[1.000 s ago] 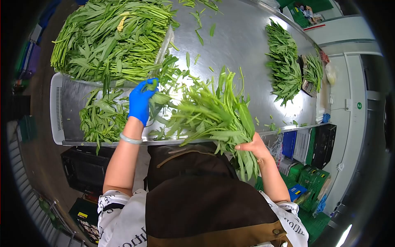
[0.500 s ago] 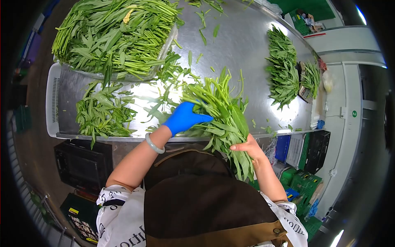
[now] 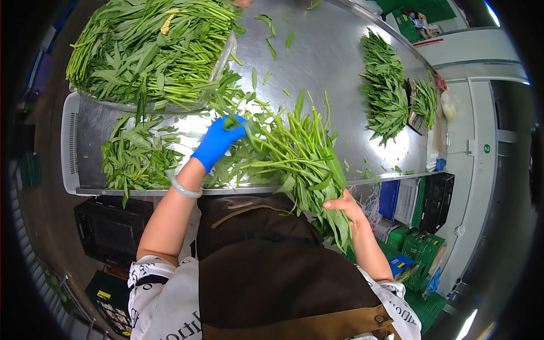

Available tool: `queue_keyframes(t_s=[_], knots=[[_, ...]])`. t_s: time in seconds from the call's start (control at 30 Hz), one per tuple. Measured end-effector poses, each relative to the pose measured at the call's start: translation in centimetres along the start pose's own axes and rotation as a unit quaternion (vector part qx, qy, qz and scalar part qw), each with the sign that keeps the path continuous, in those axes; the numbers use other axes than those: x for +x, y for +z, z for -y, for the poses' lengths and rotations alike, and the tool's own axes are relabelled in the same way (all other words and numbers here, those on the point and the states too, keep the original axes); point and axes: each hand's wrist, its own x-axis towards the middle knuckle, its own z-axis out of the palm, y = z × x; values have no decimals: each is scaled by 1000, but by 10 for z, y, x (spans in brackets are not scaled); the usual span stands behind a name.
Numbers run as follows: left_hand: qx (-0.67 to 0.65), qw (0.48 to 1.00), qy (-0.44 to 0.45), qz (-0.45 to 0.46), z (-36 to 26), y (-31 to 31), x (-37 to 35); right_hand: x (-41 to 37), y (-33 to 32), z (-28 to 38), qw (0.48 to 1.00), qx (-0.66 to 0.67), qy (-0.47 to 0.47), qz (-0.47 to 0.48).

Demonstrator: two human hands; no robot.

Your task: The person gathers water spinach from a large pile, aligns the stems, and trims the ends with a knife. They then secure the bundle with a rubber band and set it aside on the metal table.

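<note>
A bunch of long-stemmed leafy greens, like water spinach (image 3: 309, 164), lies over the table's near edge, with its cut stems fanned out toward the upper left. My bare right hand (image 3: 344, 208) is closed round its leafy end, thumb on top. My left hand (image 3: 220, 140), in a blue glove, is apart from the bunch on its left. Its fingers are curled, and a small blurred green sprig (image 3: 231, 121) shows at the fingertips. Loose leaves (image 3: 136, 150) lie in a heap left of that hand.
A large pile of the same greens (image 3: 153, 56) fills the back left of the metal table (image 3: 323, 51). More bunches (image 3: 385, 85) lie at the right, one on a small scale (image 3: 418, 120). Black crates (image 3: 113, 226) and green crates (image 3: 422, 252) stand below the table.
My left hand has come off the bunch and moved up and left, with a bit of green at its fingers. The stems have fanned out; my right hand keeps its hold.
</note>
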Motion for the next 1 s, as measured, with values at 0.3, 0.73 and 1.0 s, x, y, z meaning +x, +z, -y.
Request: queue_keyframes(t_s=[0.3, 0.73, 1.0], knots=[[89, 990, -9, -107, -7, 44, 7, -9, -4, -9, 997, 70, 34, -5], [-64, 961, -104, 248, -3, 37, -15, 1, -24, -31, 968, 227, 20, 101], [-100, 984, -8, -147, 2, -44, 8, -6, -43, -24, 984, 159, 47, 65]])
